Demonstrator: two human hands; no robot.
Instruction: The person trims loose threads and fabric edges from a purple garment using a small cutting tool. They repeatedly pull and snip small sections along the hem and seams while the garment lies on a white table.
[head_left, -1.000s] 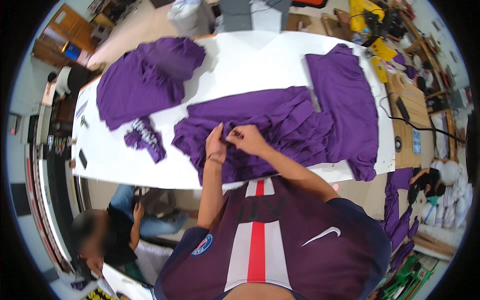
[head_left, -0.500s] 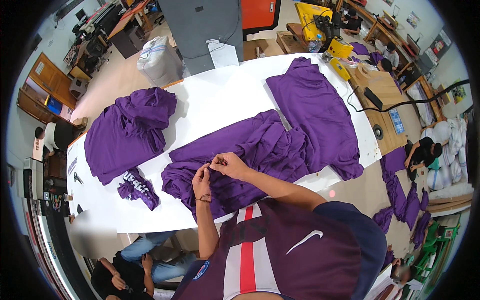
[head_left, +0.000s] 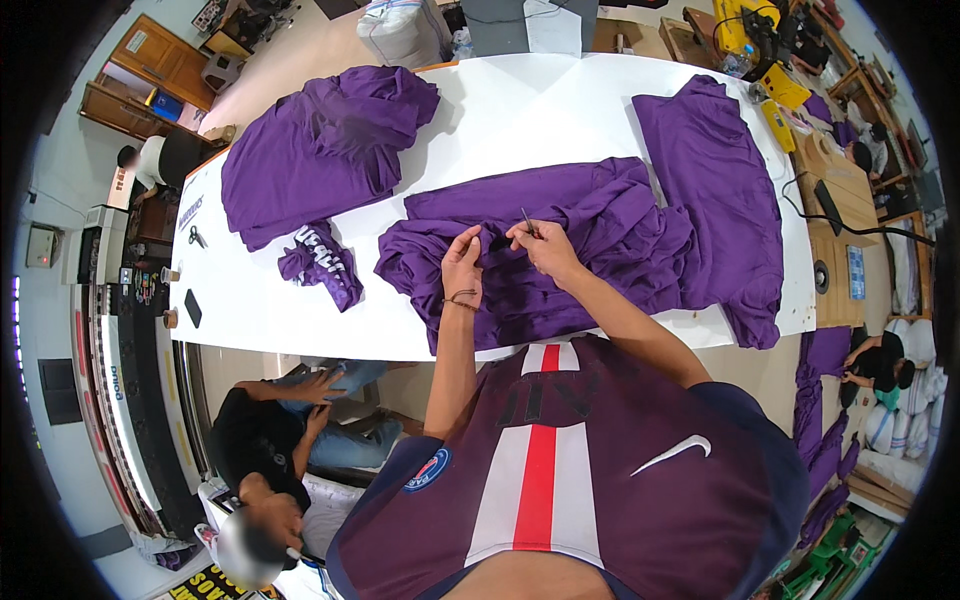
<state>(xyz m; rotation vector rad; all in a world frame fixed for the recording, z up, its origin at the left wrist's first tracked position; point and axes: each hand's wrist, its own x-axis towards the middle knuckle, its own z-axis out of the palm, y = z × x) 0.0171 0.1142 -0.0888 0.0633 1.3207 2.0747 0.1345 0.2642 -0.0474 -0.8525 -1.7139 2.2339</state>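
Observation:
In front of me a crumpled purple garment lies on the white table. My left hand is over its near left part, with thumb and fingertips pinched together; they seem to grip a bit of the purple cloth. To its right, a little apart, my right hand is closed around small thread snips, whose thin dark tip points away from me. The rest of the snips is hidden in my fingers.
Purple cloth heaps lie at the left and right. A small printed purple piece, scissors and a phone are on the left. A person in black sits at the near left.
My view has shifted, so the table appears higher and further right. My hands have moved apart; the snips' tip now shows in my right hand.

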